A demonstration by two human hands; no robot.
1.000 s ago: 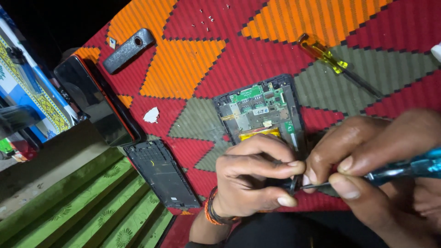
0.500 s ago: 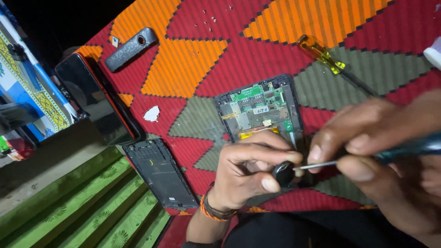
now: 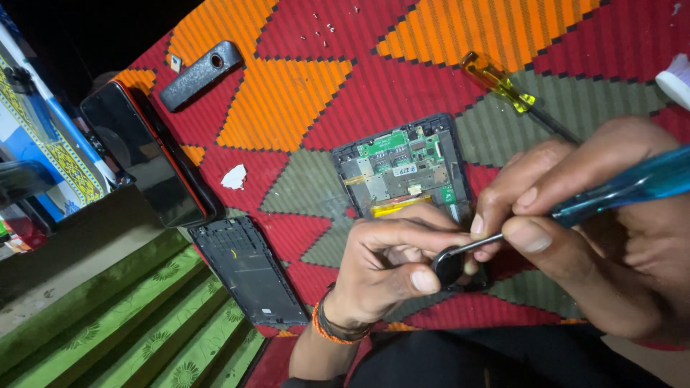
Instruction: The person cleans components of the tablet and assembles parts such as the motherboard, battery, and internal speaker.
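Observation:
My left hand (image 3: 384,269) pinches a small round black part (image 3: 448,266) between thumb and fingers, just below an opened phone (image 3: 402,169) whose green circuit board shows. My right hand (image 3: 596,223) grips a blue-handled screwdriver (image 3: 632,185); its metal shaft reaches left and its tip touches the black part. Both hands hover over the lower end of the opened phone, hiding it. An orange band sits on my left wrist.
A patterned red, orange and green mat (image 3: 302,93) lies under everything. On it are a yellow-handled screwdriver (image 3: 503,82), a black back cover (image 3: 248,269), a phone with red edge (image 3: 147,151), a grey strip part (image 3: 201,74), a white scrap (image 3: 235,177). Green striped cloth (image 3: 136,338) lies lower left.
The round black part has come up into view in my left fingers. My right hand brought the screwdriver tip onto it and shifted slightly up and right.

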